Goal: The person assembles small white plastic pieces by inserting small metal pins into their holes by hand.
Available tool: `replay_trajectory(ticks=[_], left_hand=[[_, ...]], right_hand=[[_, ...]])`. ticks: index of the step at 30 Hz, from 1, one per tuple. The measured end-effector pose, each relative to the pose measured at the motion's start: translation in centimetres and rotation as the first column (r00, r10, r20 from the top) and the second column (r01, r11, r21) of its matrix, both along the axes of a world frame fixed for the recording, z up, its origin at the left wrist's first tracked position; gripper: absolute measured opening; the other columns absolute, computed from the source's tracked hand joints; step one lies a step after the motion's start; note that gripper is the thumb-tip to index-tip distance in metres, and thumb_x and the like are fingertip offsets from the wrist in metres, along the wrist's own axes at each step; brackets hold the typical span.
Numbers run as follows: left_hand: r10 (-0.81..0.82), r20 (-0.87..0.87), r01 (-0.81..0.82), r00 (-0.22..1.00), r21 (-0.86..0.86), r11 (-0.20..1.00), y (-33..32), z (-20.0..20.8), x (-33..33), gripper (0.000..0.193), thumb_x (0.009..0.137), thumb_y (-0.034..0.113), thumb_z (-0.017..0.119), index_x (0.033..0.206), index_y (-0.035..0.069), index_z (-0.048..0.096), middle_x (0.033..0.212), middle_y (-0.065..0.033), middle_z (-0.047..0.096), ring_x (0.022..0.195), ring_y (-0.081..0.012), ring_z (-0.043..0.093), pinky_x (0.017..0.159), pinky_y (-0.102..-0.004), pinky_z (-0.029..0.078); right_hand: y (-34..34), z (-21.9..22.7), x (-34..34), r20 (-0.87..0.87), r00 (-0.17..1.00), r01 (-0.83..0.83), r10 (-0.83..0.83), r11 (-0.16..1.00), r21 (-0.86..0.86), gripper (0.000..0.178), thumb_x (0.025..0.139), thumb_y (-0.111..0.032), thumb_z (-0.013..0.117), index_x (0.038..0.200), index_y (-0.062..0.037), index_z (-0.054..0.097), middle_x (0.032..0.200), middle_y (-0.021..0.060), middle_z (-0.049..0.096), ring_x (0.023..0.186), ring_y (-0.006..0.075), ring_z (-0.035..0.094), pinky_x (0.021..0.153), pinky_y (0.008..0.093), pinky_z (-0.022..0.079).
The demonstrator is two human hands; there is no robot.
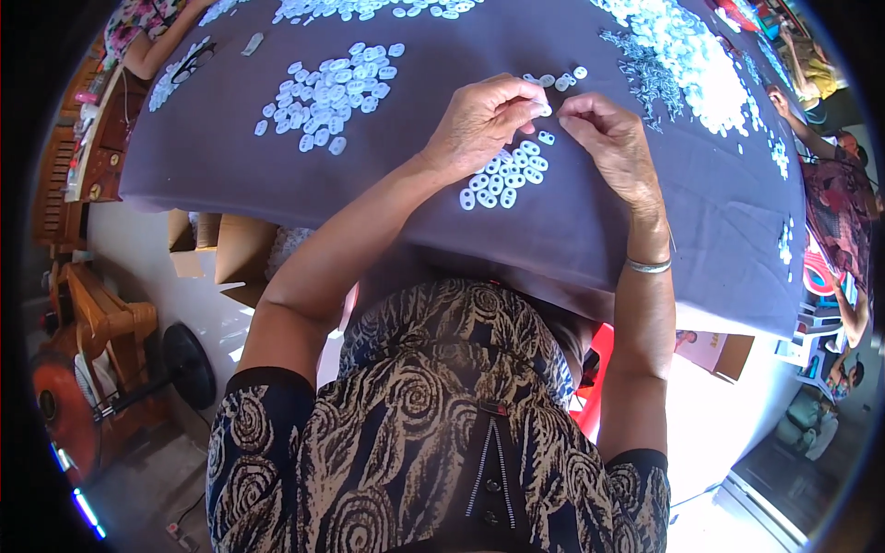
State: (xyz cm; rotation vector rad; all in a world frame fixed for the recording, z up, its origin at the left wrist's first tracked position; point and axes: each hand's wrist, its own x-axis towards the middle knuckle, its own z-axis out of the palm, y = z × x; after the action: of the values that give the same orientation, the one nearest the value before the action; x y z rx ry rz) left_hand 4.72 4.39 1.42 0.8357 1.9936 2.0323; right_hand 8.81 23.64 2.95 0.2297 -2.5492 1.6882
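Note:
Above the dark tablecloth, my left hand pinches a small white plastic piece between thumb and fingers. Just to its right, my right hand has its thumb and forefinger pressed together; whatever they hold is too small to make out. Below the hands lies a cluster of white oval pieces with two holes each, partly covered by my left hand. One such piece sits apart between the hands. A few more white pieces lie just beyond my fingers.
A heap of white ovals lies left on the tablecloth. Small metallic parts and a big white heap are at the right. Other people's arms reach in at the table's sides. A fan stands lower left.

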Motion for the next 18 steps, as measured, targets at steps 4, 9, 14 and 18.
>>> replay_trajectory(ticks=[4,9,14,18], left_hand=[[0.022,-0.004,-0.022,1.000,-0.016,1.000,0.2,0.1,0.1,0.014,0.090,0.009,0.058,0.100,0.000,0.064,0.087,-0.0045,0.061,0.067,-0.0085,0.061,0.050,-0.0195,0.048],[0.013,0.011,-0.012,1.000,-0.020,1.000,0.3,-0.3,0.3,0.016,0.090,0.007,0.057,0.102,0.000,0.063,0.085,-0.0043,0.061,0.066,-0.0088,0.061,0.049,-0.0191,0.047],[0.031,-0.016,-0.030,0.999,0.006,1.000,0.4,0.0,0.5,0.016,0.090,0.006,0.056,0.103,0.000,0.063,0.082,-0.0036,0.060,0.069,-0.0083,0.061,0.051,-0.0194,0.047],[0.060,-0.086,-0.060,0.994,-0.006,0.998,0.2,-0.2,0.2,0.016,0.089,0.005,0.057,0.104,0.000,0.063,0.085,-0.0037,0.061,0.073,-0.0076,0.061,0.056,-0.0204,0.049]], right_hand=[[-0.9,0.0,0.2,-0.067,0.996,-0.056,0.052,0.997,-0.059,0.008,0.088,-0.003,0.059,0.094,-0.0001,0.063,0.083,-0.0034,0.060,0.074,0.0038,0.053,0.067,0.0187,0.044],[-1.6,-0.5,0.1,-0.108,0.994,-0.017,0.009,0.997,-0.078,0.009,0.087,-0.002,0.059,0.095,-0.0007,0.064,0.080,-0.0038,0.058,0.072,0.0028,0.051,0.063,0.0181,0.043],[-1.7,-0.4,0.2,-0.101,0.994,0.019,-0.029,0.995,-0.097,0.009,0.087,-0.005,0.060,0.095,-0.0017,0.064,0.074,-0.0053,0.056,0.063,0.0015,0.045,0.054,0.0179,0.038],[-1.7,-0.6,0.2,-0.083,0.995,0.039,-0.048,0.994,-0.106,0.009,0.087,-0.007,0.060,0.093,-0.0025,0.065,0.071,-0.0061,0.054,0.058,0.0010,0.041,0.050,0.0175,0.034]])
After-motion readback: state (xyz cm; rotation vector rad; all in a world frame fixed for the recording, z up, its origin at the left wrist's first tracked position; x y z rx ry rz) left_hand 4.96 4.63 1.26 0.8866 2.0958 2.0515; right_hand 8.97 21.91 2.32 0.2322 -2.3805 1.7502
